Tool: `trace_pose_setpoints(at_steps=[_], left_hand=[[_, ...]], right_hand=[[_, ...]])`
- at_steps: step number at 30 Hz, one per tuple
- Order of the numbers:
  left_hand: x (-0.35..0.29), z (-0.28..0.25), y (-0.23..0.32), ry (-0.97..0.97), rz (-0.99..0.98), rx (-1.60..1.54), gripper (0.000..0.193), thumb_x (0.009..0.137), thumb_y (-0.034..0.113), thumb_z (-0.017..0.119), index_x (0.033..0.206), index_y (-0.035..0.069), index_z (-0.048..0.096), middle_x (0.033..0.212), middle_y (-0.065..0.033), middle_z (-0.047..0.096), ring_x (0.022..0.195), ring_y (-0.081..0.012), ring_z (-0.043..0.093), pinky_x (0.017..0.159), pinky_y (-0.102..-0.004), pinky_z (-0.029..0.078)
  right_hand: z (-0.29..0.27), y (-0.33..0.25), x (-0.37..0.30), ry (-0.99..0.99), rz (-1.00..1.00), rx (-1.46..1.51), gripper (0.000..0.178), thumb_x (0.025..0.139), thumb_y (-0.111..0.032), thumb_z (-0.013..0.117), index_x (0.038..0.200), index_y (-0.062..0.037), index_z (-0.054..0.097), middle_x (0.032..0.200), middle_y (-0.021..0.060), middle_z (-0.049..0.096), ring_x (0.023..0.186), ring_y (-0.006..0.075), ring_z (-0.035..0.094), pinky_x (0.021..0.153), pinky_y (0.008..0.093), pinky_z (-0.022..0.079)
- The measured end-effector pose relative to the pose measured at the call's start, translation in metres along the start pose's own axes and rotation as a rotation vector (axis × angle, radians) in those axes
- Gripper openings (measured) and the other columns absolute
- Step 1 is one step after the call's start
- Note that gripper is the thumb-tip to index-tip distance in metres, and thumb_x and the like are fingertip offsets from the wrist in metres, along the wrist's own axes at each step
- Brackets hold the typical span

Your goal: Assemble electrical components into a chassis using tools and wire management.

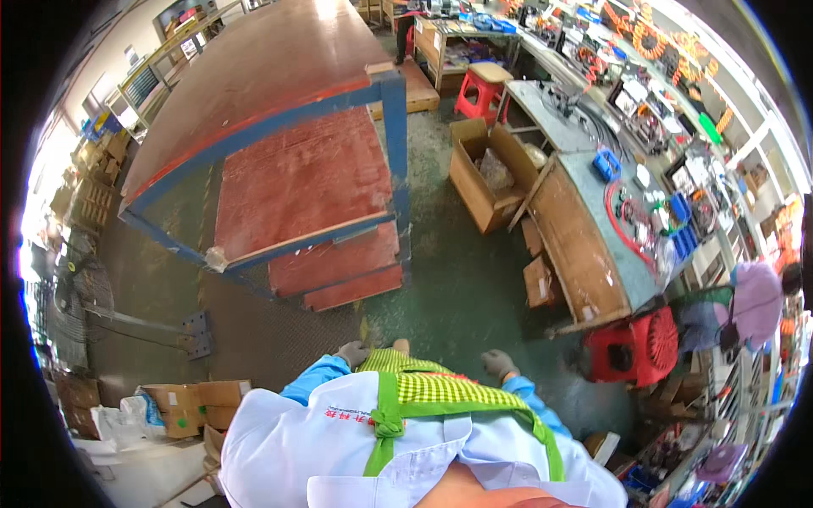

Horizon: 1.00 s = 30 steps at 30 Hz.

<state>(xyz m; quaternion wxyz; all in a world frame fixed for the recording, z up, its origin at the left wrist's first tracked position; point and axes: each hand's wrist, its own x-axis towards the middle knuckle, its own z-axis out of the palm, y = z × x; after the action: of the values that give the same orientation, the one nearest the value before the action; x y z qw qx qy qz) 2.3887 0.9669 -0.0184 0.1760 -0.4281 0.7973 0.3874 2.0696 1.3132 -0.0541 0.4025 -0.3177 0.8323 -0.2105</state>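
Note:
My left hand (pixel 352 353), in a grey glove, hangs beside the green checked apron (pixel 457 391) at the left of my body. Its fingers are loosely spread and hold nothing that I can see. On the other side, my right hand (pixel 499 364), gloved in grey too, is held out from the apron over the green floor, fingers apart and nothing visible in them. Both arms wear blue sleeves. Ahead of the left hand stands a large table (pixel 279 63) with a reddish-brown top, a blue frame and lower red boards (pixel 305 182). Neither hand touches it.
An open cardboard box (pixel 487 190) stands right of the aisle, near a red stool (pixel 483 91). Workbenches (pixel 584 190) with tools and blue bins line the right. A person in a purple top (pixel 756 305) is by a red stool (pixel 631 347). A fan (pixel 80 292) and cartons (pixel 174 408) are left.

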Motion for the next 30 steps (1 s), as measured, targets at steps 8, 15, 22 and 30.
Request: trace_pose_setpoints(at_steps=[8, 15, 22, 30], left_hand=[[0.098, -0.055, 0.254, -0.15, 0.446, -0.104, 0.038, 0.082, 0.036, 0.054, 0.107, 0.008, 0.064, 0.108, -0.0159, 0.064, 0.104, -0.03, 0.059, 0.091, -0.0388, 0.045], [0.184, -0.085, 0.434, -0.275, 0.752, 0.038, 0.037, 0.084, 0.035, 0.055, 0.111, 0.011, 0.062, 0.11, -0.0148, 0.063, 0.106, -0.0316, 0.058, 0.093, -0.0387, 0.044], [0.326, -0.122, 0.468, -0.147, 0.508, 0.039, 0.04, 0.083, 0.036, 0.052, 0.11, 0.008, 0.063, 0.104, -0.0169, 0.065, 0.1, -0.0308, 0.061, 0.087, -0.0396, 0.048], [0.417, -0.209, 0.322, 0.177, -0.209, 0.131, 0.045, 0.079, 0.039, 0.056, 0.11, 0.007, 0.064, 0.11, -0.0203, 0.062, 0.105, -0.0341, 0.059, 0.091, -0.0437, 0.046]], right_hand=[[-0.04, -0.005, 0.063, -0.125, 0.049, 0.451, 0.038, 0.083, -0.036, 0.06, 0.104, -0.0041, 0.064, 0.091, 0.0097, 0.066, 0.083, 0.0188, 0.062, 0.073, 0.0326, 0.048], [-0.183, 0.002, 0.067, 0.22, 0.285, 0.461, 0.028, 0.083, -0.03, 0.058, 0.093, -0.0045, 0.066, 0.083, 0.0077, 0.065, 0.076, 0.0186, 0.061, 0.069, 0.0319, 0.048], [-0.337, 0.251, 0.066, 0.151, 0.178, 0.151, 0.024, 0.082, -0.027, 0.057, 0.091, -0.0065, 0.066, 0.08, 0.0075, 0.064, 0.073, 0.019, 0.061, 0.067, 0.032, 0.047], [-0.437, 0.207, 0.276, -0.004, -0.015, -0.201, 0.021, 0.082, -0.024, 0.056, 0.089, -0.0072, 0.066, 0.077, 0.0077, 0.063, 0.072, 0.0195, 0.06, 0.065, 0.0325, 0.047]])
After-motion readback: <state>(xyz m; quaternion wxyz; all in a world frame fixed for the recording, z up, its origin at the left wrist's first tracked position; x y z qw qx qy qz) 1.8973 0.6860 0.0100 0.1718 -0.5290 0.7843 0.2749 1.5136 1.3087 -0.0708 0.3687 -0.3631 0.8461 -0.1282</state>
